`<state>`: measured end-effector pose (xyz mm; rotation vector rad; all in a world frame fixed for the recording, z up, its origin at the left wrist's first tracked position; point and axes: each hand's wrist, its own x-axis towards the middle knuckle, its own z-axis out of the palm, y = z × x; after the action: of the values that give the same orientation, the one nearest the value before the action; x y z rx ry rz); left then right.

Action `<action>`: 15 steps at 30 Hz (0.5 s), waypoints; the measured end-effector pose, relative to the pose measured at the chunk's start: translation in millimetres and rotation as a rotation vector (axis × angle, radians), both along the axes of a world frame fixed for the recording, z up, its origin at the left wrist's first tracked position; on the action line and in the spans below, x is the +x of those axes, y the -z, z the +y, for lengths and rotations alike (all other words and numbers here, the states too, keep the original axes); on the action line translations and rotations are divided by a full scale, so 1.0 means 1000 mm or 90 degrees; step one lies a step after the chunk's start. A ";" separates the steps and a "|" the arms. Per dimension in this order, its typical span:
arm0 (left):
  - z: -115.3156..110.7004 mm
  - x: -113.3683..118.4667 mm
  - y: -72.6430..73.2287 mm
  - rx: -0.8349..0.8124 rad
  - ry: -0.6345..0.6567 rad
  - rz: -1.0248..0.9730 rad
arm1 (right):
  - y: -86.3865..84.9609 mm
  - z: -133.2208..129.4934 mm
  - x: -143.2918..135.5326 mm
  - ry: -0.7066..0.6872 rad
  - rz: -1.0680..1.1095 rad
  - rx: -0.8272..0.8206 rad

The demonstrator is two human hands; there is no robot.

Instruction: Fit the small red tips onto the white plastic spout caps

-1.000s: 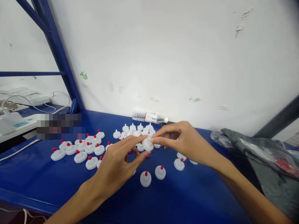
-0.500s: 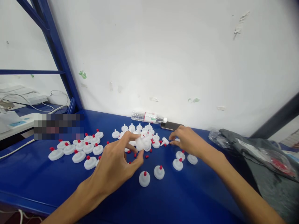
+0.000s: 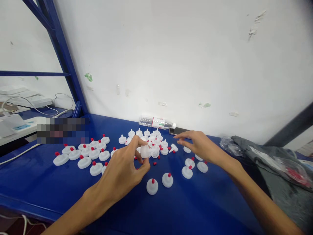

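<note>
1. Over the blue table [image 3: 73,195]: left hand [image 3: 122,173] pinches a white cap [image 3: 144,151] off the surface, spout exposed for plugging.
2. Right hand [image 3: 198,145] loose, fingers apart, hovering at the red plugs [image 3: 169,148] by the pile.

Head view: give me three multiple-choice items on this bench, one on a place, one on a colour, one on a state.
1. Where does the water bottle lie?
A. against the wall
B. at the bench's front edge
C. on the grey bag

2. What colour are the small tips on the white caps?
A. green
B. red
C. yellow

3. What is the left hand doing?
A. resting flat
B. pinching a white cap
C. gripping the bottle

Answers: 1 A, it lies on its side at the wall's foot; 2 B, each seated tip shows red; 3 B, fingertips close on one cap above the blue bench.
</note>
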<state>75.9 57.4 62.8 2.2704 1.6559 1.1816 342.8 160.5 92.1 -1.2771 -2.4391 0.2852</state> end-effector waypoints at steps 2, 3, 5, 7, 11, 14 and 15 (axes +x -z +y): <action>0.001 0.000 0.001 -0.021 0.002 -0.005 | -0.010 -0.010 -0.005 -0.029 0.137 -0.036; 0.001 0.000 0.001 -0.031 0.001 -0.005 | -0.014 -0.015 -0.010 -0.043 0.202 -0.053; 0.001 0.000 0.002 -0.042 0.001 -0.003 | -0.018 -0.027 -0.022 -0.060 0.313 -0.077; 0.001 -0.001 0.002 -0.043 0.003 -0.002 | -0.017 -0.038 -0.035 -0.076 0.377 -0.098; 0.001 0.000 0.001 -0.032 0.020 -0.017 | -0.009 -0.051 -0.055 -0.126 0.412 -0.141; 0.001 0.001 0.001 -0.016 0.024 -0.026 | -0.003 -0.054 -0.062 -0.153 0.452 -0.174; 0.001 0.001 0.001 -0.012 0.021 -0.024 | -0.002 -0.055 -0.063 -0.156 0.462 -0.183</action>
<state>77.1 58.2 62.3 2.2408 1.6030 1.1891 280.0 105.8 93.8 -0.7662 -1.9452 1.0015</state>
